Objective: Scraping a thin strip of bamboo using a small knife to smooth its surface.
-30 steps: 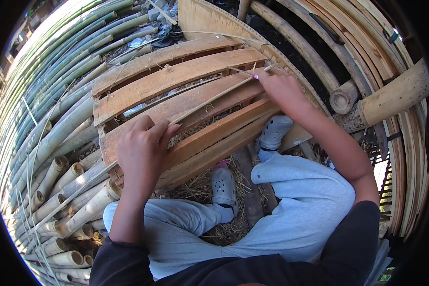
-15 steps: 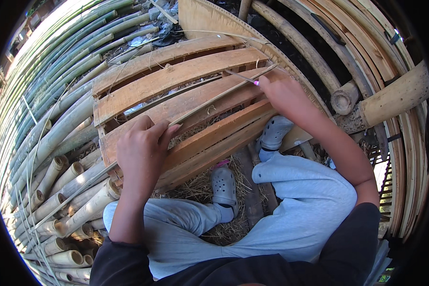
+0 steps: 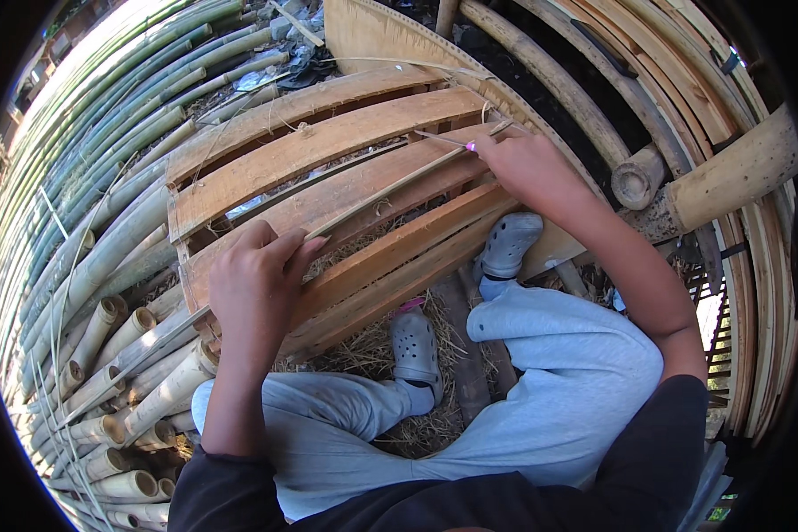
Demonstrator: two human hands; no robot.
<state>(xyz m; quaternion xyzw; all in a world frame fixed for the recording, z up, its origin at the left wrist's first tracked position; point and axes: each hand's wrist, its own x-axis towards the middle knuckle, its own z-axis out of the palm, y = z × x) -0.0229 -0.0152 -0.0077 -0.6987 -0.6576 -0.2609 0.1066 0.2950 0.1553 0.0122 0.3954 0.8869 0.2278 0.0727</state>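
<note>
A long, thin bamboo strip (image 3: pixel 386 192) lies slantwise across a slatted wooden crate or pallet (image 3: pixel 328 145). My left hand (image 3: pixel 253 279) is closed around it near the crate's left edge, and the strip runs on past that hand to the lower left. Near its far right end is my right hand (image 3: pixel 532 173), closed on a slim knife (image 3: pixel 443 140) with a pink band by the blade. The blade points left over the slats, close to the strip; whether it touches cannot be seen. The handle is hidden in my fist.
Cut bamboo poles (image 3: pixel 106 239) are stacked along the left. A curved wooden sheet (image 3: pixel 372 40) stands behind the crate. Thick bamboo (image 3: pixel 736 173) and long planks (image 3: pixel 749 310) lie to the right. Straw (image 3: pixel 355 341) covers ground by my grey clogs (image 3: pixel 417 346).
The view has shifted slightly. A small curl on the strip has moved a little toward my left hand, and the knife has risen slightly; both grips stay the same.
</note>
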